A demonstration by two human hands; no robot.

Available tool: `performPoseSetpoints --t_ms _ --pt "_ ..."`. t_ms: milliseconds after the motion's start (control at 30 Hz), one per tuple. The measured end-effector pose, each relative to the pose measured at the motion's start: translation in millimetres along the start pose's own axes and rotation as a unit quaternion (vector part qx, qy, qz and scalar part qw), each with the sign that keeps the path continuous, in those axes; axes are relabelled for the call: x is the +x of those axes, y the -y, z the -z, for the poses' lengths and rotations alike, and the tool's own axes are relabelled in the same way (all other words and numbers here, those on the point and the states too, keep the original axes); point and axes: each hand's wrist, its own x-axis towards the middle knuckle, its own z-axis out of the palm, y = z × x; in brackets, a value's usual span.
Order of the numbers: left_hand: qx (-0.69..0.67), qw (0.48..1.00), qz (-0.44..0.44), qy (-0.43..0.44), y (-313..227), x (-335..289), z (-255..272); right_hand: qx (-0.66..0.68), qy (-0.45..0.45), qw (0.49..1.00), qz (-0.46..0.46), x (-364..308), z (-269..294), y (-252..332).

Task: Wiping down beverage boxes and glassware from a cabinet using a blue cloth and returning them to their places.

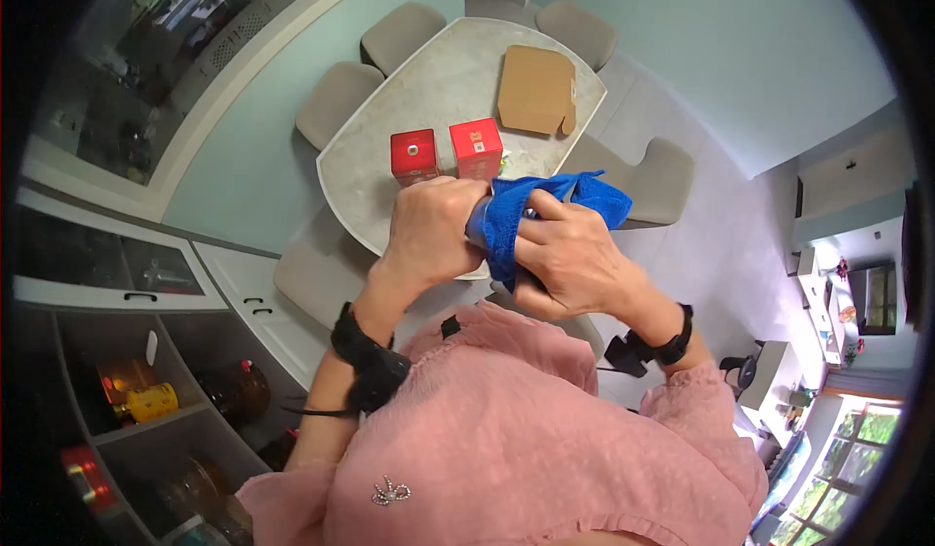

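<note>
Before my chest, above the near edge of the table, both hands meet. My left hand (435, 226) is closed around a smooth, bluish-grey thing (476, 223); mostly covered by fingers and cloth, its kind is hidden. A bright blue cloth (503, 229) wraps the other end of it. My right hand (573, 262) grips this cloth with bent fingers, and a loose fold hangs out past the knuckles to the right. Beyond my hands, a red box (414, 153) and a second red box (476, 147) stand side by side on the pale marbled table (429, 88).
A flat brown cardboard box (536, 88) lies at the table's far right. Beige chairs surround the table, one (662, 181) at its right. Along the left runs a white cabinet (234, 283) with open shelves holding bottles, among them a yellow one (151, 403).
</note>
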Motion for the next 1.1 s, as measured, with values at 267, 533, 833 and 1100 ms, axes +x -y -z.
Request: performPoseSetpoints --t_ms 267,533,833,1100 --pt "-0.039 0.95 -0.048 0.306 -7.0 -2.9 0.0 -0.26 0.179 0.919 0.237 -7.3 -8.5 -22.1" --pt "0.069 0.989 -0.019 0.128 5.8 -13.3 -14.4 0.386 0.205 0.895 -0.092 4.1 -33.7 -27.4" --pt "0.287 0.943 -0.144 -0.087 27.3 -12.4 -29.2 0.837 -0.012 0.362 -0.411 7.5 -42.8 -1.3" --pt "0.135 0.982 -0.134 -0.013 22.4 -11.4 -19.9 0.206 0.135 0.962 -0.114 5.6 -55.9 -29.2"
